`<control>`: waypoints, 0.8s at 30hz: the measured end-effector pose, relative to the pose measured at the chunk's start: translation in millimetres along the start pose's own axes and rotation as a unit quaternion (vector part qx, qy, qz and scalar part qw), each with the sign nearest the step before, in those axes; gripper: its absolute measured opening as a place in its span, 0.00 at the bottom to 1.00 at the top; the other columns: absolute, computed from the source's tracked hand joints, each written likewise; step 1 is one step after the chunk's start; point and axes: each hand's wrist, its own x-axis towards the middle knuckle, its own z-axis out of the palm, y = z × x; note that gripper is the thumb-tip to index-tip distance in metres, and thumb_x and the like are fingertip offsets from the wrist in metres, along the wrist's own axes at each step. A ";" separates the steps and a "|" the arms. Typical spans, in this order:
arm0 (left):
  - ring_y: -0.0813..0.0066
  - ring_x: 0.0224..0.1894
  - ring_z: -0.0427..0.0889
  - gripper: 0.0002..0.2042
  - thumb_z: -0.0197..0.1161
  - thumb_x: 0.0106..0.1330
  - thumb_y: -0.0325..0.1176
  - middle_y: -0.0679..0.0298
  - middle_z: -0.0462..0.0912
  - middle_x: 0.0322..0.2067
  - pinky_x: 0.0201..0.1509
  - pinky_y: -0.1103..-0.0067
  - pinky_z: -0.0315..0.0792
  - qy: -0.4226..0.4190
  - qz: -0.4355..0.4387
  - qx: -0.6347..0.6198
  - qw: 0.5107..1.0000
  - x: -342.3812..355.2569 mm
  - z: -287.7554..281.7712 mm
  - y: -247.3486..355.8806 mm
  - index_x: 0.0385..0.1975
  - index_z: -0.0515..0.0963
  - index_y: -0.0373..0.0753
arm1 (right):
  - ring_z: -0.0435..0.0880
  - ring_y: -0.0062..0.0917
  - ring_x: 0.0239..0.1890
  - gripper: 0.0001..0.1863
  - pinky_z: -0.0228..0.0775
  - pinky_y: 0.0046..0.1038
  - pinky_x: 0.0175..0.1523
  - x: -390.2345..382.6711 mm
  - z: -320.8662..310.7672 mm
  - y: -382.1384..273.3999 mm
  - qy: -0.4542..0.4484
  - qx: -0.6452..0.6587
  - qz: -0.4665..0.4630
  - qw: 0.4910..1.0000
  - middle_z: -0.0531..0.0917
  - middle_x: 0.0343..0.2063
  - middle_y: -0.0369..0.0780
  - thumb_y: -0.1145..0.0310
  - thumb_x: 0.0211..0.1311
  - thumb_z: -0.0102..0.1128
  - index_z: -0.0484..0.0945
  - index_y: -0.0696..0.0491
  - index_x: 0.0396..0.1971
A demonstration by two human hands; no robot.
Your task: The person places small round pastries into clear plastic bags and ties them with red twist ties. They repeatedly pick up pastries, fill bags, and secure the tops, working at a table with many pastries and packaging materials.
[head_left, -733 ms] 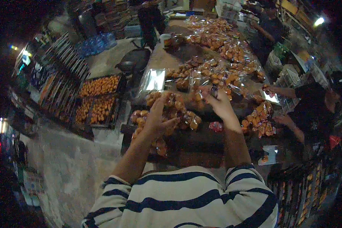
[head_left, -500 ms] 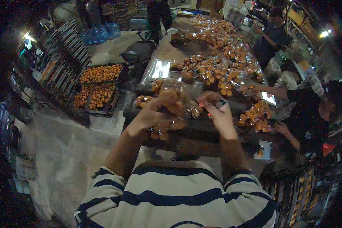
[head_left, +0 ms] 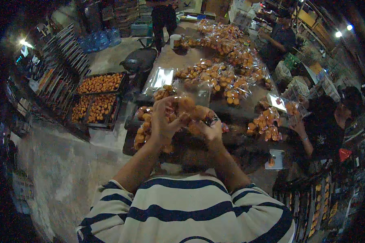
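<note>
"Clear plastic bag (head_left: pixel 186 104) of roundish golden-brown baked pieces. Where now?"

"Between 2 bare hands, over the near end of the brown counter (head_left: pixel 182 60). Left hand (head_left: pixel 164 121): fingers curled round the bag's left side."

"What changed?"

"Right hand (head_left: pixel 210 129), off to the right 0.5 s ago, has come in: thumb in front, fingers closed on the lower right. Motion blur there."

"Meaning?"

"Looks 2-handed now, bag steadied from both sides. More filled clear bags (head_left: pixel 142 133) just beside the left hand."
</note>
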 end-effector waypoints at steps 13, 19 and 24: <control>0.71 0.46 0.79 0.27 0.69 0.53 0.26 0.62 0.79 0.46 0.49 0.77 0.75 -0.232 -0.126 -0.289 0.920 44.8 2.6 -14.6 0.55 0.71 0.36 | 0.79 0.20 0.37 0.18 0.72 0.23 0.44 54.9 -41.0 8.3 -0.049 -0.080 -0.037 0.995 0.82 0.38 0.37 0.64 0.58 0.67 0.78 0.57 0.44; 0.74 0.46 0.79 0.20 0.66 0.59 0.29 0.61 0.80 0.44 0.46 0.78 0.75 -0.240 -0.265 -0.208 0.910 35.6 -11.9 -13.4 0.52 0.74 0.34 | 0.79 0.19 0.39 0.12 0.72 0.23 0.46 56.4 -26.3 27.2 -0.048 -0.138 -0.057 0.988 0.82 0.36 0.36 0.69 0.59 0.65 0.78 0.57 0.41; 0.76 0.43 0.80 0.17 0.60 0.64 0.29 0.60 0.81 0.43 0.41 0.81 0.76 -0.147 -0.253 -0.355 0.888 7.9 -28.7 -12.7 0.52 0.73 0.33 | 0.80 0.20 0.40 0.13 0.73 0.26 0.47 30.5 -0.3 14.8 -0.044 -0.073 0.025 0.996 0.83 0.35 0.36 0.68 0.57 0.67 0.79 0.58 0.40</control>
